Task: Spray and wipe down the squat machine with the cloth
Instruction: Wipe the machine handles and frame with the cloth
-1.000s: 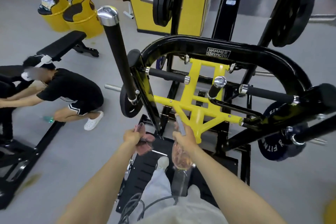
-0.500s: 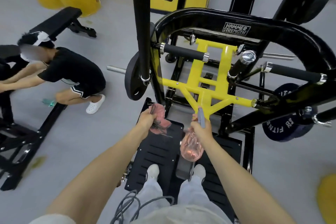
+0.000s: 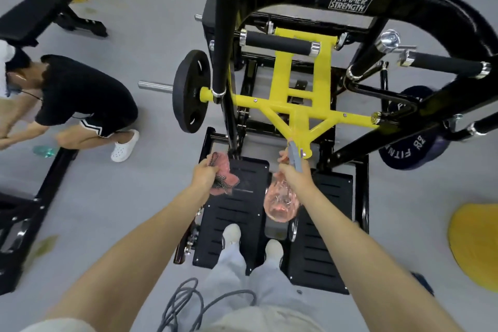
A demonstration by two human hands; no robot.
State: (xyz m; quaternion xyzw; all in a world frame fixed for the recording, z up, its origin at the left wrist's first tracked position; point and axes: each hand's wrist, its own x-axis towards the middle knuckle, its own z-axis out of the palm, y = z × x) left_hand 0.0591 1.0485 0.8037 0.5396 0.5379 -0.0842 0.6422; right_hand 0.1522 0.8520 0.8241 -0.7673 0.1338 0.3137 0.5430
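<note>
My right hand [image 3: 295, 174] grips the sprayer [image 3: 281, 198], nozzle just below the yellow frame [image 3: 301, 105]; my left hand [image 3: 204, 172] clutches the cloth [image 3: 225, 176] over the footplate [image 3: 237, 213]. I'd mist the frame lightly, then wipe straight after, before drips run.

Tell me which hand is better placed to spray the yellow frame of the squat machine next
Right. The right hand holds the spray bottle with its grey head just below the yellow frame. The left hand grips the pink cloth over the footplate.
</note>
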